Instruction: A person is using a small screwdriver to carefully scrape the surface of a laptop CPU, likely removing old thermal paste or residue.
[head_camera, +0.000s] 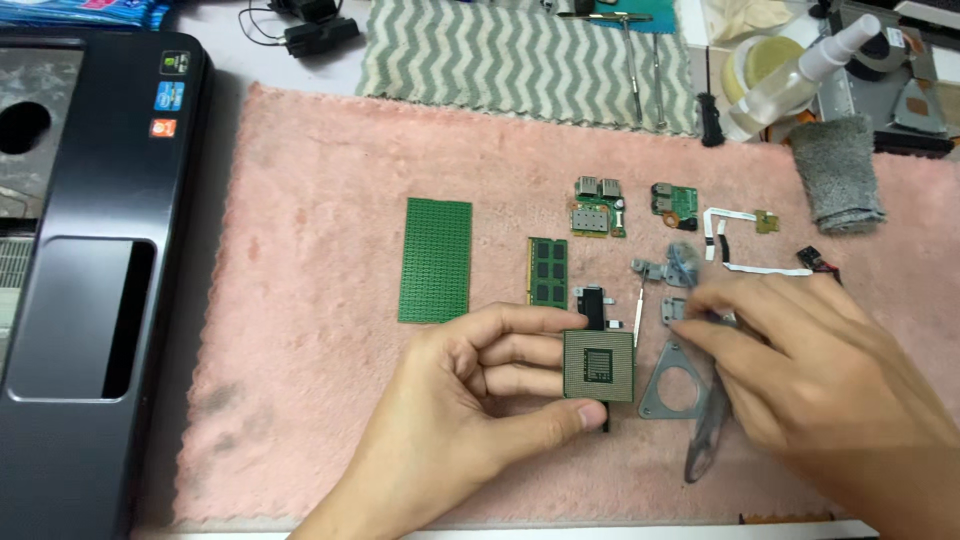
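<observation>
Our left hand (470, 400) pinches the square green processor chip (598, 366) by its edges, thumb below, fingers above. Light, stiff, fragile pins, so edges only. Our right hand (800, 360) is blurred, closed on grey tweezers (708, 425) beside it.

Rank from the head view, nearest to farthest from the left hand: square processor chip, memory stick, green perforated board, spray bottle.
From the left hand:
1. Square processor chip: held between its fingers and thumb.
2. Memory stick: just above the fingers, mid-towel.
3. Green perforated board: up and left of the memory stick; close call with it.
4. Spray bottle: far top right, off the pink towel.
</observation>
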